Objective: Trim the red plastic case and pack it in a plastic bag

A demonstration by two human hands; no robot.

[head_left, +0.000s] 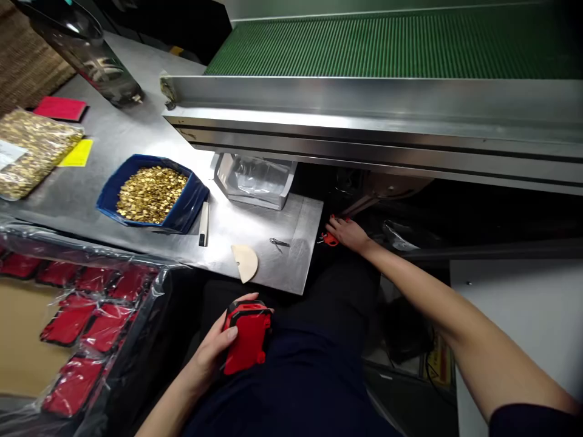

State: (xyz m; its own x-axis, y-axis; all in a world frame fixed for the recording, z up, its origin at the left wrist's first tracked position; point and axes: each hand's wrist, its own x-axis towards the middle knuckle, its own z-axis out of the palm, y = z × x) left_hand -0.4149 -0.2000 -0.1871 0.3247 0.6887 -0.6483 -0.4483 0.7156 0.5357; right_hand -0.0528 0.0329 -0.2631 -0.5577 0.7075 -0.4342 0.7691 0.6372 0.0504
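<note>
My left hand is wrapped round a red case with black edges, held over my lap. Beyond the right end of the metal table, my right hand reaches low under the conveyor, its fingers closed on a small orange-red part. Nail clippers and a cream half-round piece lie on the table. Further left, a blue bin holds many small brass pieces, with a white-handled cutter beside it.
A green ribbed conveyor with a metal side rail spans the top. A grey bin with clear bags sits below it. At left are a bag of brass pieces, a bottle and a box of bagged red cases.
</note>
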